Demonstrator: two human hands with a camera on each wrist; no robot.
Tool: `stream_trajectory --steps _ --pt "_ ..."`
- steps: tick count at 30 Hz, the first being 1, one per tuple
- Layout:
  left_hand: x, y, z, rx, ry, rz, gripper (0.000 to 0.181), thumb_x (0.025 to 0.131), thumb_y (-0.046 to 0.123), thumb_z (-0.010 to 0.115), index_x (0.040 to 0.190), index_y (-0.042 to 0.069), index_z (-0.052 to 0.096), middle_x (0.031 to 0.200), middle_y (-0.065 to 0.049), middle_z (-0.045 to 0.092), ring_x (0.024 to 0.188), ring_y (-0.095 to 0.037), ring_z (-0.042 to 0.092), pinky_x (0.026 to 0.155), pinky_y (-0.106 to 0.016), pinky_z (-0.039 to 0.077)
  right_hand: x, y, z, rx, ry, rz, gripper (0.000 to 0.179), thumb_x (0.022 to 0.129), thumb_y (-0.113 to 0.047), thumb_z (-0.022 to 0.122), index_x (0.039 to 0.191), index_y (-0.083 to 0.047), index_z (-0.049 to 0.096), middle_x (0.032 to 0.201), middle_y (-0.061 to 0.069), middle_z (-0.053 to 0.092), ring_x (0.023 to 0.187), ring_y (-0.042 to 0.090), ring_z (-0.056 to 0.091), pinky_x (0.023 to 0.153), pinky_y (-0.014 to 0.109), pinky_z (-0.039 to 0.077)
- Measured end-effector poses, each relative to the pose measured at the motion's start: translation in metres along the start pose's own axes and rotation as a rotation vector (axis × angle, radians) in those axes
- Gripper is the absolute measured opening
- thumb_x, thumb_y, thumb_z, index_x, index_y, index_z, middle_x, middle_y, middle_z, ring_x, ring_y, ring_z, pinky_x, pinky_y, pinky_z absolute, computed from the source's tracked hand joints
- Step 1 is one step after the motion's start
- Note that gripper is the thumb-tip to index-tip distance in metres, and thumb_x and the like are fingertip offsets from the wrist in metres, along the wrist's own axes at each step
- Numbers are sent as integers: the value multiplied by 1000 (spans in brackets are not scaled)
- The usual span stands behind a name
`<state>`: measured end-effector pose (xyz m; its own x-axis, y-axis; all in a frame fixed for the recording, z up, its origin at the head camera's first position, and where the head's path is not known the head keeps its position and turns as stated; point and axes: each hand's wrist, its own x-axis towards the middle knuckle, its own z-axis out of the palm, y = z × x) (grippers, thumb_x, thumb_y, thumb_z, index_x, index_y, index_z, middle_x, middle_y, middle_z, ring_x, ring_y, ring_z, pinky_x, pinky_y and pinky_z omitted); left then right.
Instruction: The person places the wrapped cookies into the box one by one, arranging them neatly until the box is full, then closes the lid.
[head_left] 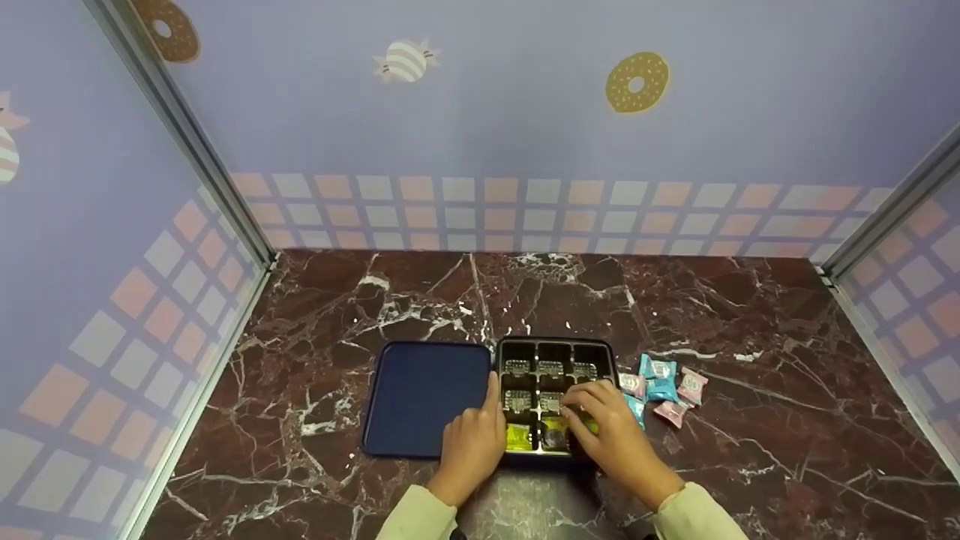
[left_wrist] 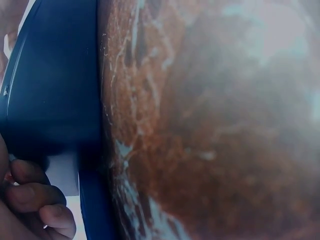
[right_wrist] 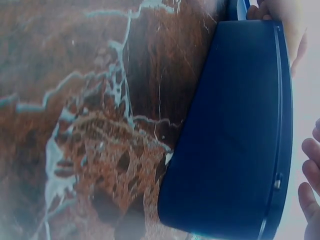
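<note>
A dark blue box (head_left: pixel 555 456) stands with its lid side lying open to the left; a black divided tray (head_left: pixel 538 381) fills it. Yellow-green wrapped pieces (head_left: pixel 519 436) lie in the front row of compartments. At the box's left edge, my left hand (head_left: pixel 475 439) holds the wall, its index finger stretched along the rim. In the left wrist view, curled fingers (left_wrist: pixel 37 200) sit by the box's corner. My right hand (head_left: pixel 611 431) hovers over the tray's right column, fingers loosely bent and apart, partly hiding the front right compartment. No piece shows between its fingers.
Several blue and pink wrapped pieces (head_left: pixel 661 388) lie on the dark marbled table (head_left: pixel 757 427) just right of the box. The flat blue lid (head_left: pixel 427 397) lies on the left. Patterned panels (head_left: pixel 480 135) wall the table at the back and sides.
</note>
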<state>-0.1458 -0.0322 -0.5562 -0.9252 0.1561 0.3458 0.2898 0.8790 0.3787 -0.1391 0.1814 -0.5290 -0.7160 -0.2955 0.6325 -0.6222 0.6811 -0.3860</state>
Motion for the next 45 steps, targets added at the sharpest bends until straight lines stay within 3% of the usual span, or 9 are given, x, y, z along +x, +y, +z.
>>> stream_trajectory --steps 12,20,32,45 --pt "1 1 2 -45 -12 -10 49 97 19 50 145 6 44 46 3 41 39 -9 30 37 -23 23 -2 10 -15 -53 41 28 23 74 -1 79 90 -14 70 97 -3 67 95 14 60 87 27 45" --pt "-2 1 4 -33 8 -13 48 97 20 52 143 8 47 48 -2 49 38 -12 35 37 -26 23 -7 17 -19 -48 56 42 21 75 0 77 90 -13 71 97 -4 68 94 13 58 90 22 42" --pt "-6 2 2 -7 14 -28 49 96 18 52 143 9 47 47 0 43 39 -11 34 38 -26 24 -12 24 -29 -80 69 52 23 75 2 77 90 -15 70 97 0 69 94 15 59 89 22 42" --pt "1 1 1 -15 26 -16 48 95 18 53 142 7 48 46 3 39 39 -9 30 38 -23 23 -17 41 -42 -113 114 52 24 72 4 78 88 -13 71 94 3 70 91 17 60 88 24 42"
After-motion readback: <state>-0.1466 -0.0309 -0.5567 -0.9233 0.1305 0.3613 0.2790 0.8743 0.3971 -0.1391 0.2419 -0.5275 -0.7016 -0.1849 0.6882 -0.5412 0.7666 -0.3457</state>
